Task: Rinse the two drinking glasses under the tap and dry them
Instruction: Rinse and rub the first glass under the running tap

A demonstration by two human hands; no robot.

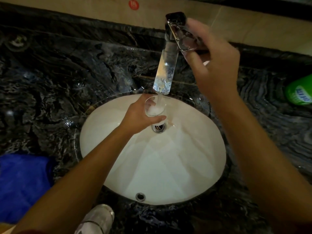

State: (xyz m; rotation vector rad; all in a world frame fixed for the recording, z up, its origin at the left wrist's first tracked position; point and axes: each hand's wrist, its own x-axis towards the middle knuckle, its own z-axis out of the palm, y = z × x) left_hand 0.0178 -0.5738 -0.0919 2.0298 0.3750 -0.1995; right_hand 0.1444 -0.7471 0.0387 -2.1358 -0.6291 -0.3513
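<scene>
My left hand (pixel 136 119) grips a clear drinking glass (pixel 154 108), upright over the drain of the white sink (pixel 177 166). Water runs from the chrome tap spout (pixel 166 70) into this glass and foams at its bottom. My right hand (pixel 216 65) is raised at the back, its thumb and fingers curled round the tap handle (pixel 179 31). A second clear glass (pixel 97 218) lies on its side on the dark counter at the front edge, left of centre, with no hand on it.
The sink is set in a dark marbled stone counter (pixel 50 81) that looks wet near the tap. A blue cloth (pixel 23 184) lies at the front left. A green plastic bottle (pixel 298 93) sits at the right edge. A beige wall runs behind.
</scene>
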